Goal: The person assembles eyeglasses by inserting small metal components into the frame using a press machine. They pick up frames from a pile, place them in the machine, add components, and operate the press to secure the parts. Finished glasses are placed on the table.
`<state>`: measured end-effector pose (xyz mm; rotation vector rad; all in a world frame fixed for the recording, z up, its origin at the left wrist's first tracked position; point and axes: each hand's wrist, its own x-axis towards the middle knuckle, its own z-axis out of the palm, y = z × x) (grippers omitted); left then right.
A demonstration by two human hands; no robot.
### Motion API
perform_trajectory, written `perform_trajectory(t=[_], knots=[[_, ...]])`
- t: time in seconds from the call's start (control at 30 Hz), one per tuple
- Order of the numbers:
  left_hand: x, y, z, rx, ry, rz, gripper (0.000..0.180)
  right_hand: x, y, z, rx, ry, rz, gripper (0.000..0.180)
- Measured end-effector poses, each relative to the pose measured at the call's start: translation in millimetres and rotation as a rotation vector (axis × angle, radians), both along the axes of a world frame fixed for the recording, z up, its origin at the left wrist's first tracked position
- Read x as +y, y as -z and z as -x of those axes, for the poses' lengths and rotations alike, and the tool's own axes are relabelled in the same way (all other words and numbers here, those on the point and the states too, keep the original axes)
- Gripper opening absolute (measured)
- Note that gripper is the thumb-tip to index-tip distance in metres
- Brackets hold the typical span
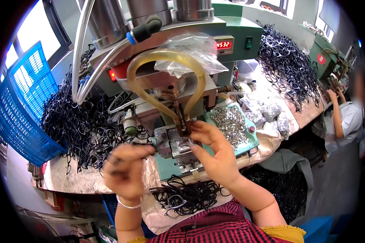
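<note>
The right hand [215, 152] pinches a small part at the metal fixture [178, 146] of the green press machine [182, 52], at the near edge of the surface [65, 178]; the part itself is too small to make out. Its fingertips sit right under the tool head, so a stroke of the machine could catch them, and the small piece could slip out of place. The left hand [125, 170], blurred, is curled around a thin black eyeglass frame [117, 165] beside the fixture. Tangled heaps of glossy black frames [81, 125] cover the surface's left side and could snag one another. A teal tray [247, 139] of tiny shiny metal bits sits right of the fixture; yellowish rubber tubing [162, 60] loops above.
</note>
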<state>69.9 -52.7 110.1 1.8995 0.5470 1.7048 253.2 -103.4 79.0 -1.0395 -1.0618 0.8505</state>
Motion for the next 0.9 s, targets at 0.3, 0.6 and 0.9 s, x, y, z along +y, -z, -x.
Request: perform_trajectory(t=[0.3, 0.6, 0.9], knots=[[3.2, 46.8, -11.8, 0.499, 0.205, -0.435, 0.025, 8.5, 106.8, -120.6, -1.081, 0.584, 0.062, 0.019], [-15.3, 63.4, -13.5, 0.462, 0.037, -0.354, 0.031, 42.4, 93.4, -105.8, -1.364, 0.370, -0.159, 0.011], [-22.9, 52.3, 98.6, 0.526, -0.942, -0.019, 0.011, 4.5, 121.0, -111.3, 0.191, 0.556, 0.035, 0.017]])
